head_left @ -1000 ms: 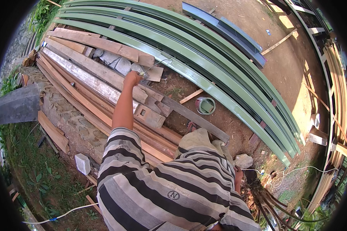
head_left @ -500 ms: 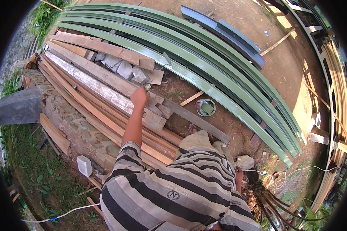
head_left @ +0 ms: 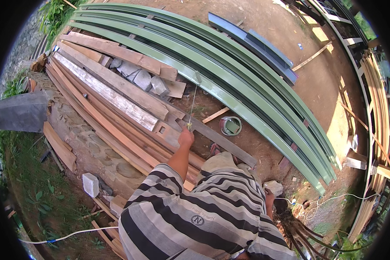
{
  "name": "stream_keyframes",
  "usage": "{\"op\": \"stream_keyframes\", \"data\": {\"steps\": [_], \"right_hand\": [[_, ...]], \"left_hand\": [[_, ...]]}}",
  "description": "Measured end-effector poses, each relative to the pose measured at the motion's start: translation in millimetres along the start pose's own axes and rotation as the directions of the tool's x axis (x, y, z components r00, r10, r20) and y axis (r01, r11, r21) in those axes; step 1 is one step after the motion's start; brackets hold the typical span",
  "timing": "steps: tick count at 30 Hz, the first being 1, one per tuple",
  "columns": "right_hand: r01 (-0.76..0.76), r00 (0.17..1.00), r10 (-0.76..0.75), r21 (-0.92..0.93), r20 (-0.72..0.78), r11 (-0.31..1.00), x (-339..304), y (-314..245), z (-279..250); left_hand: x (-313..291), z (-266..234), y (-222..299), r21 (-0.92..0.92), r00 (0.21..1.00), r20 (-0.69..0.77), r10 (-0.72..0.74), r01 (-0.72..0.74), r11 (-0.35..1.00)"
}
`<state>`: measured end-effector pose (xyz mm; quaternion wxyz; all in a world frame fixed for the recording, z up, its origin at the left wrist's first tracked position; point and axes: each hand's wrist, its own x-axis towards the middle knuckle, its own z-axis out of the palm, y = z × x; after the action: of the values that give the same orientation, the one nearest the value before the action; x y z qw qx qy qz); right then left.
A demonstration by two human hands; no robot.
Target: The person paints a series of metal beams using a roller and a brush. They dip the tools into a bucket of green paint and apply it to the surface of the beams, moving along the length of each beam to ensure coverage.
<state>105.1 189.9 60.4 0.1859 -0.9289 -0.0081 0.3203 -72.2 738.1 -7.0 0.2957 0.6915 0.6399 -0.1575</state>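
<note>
Where the left hand (head_left: 186, 139) is: fingers clenched round a paint roller (head_left: 197, 78);
Roller: head at the near edge of the nearest green beam (head_left: 229, 102);
Right hand (head_left: 269, 198): beside the striped shirt (head_left: 203, 216); fingers, cannot tell.

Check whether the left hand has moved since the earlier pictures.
Yes: judged against the grey stone block, the left hand has moved rightward and downward in the view.
</note>
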Motion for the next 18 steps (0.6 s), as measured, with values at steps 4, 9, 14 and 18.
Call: {"op": "stream_keyframes", "data": {"steps": [4, 9, 14, 18], "right_hand": [[0.043, 0.999, -0.043, 0.007, 0.028, 0.999, 2.3, 7.5, -7.0], [0.020, 0.999, -0.023, -0.086, -0.035, 0.996, 3.5, 26.3, -3.7], [-0.031, 0.998, 0.023, -0.151, -0.055, 0.988, 5.9, -10.5, -14.5], [-0.001, 0.997, -0.008, -0.116, -0.076, 0.993, 16.7, 0.8, -15.0]], "left_hand": [[-4.5, 3.3, 3.2, -0.064, 0.993, -0.086, 0.074, -0.080, 0.995], [-35.2, 4.0, 1.1, -0.066, 0.996, -0.060, 0.069, -0.073, 0.995], [-17.8, 20.9, -25.6, -0.066, 0.998, 0.000, 0.070, -0.070, 0.995], [-22.3, -4.9, 2.6, -0.142, 0.994, -0.008, 0.111, -0.111, 0.984]]}}
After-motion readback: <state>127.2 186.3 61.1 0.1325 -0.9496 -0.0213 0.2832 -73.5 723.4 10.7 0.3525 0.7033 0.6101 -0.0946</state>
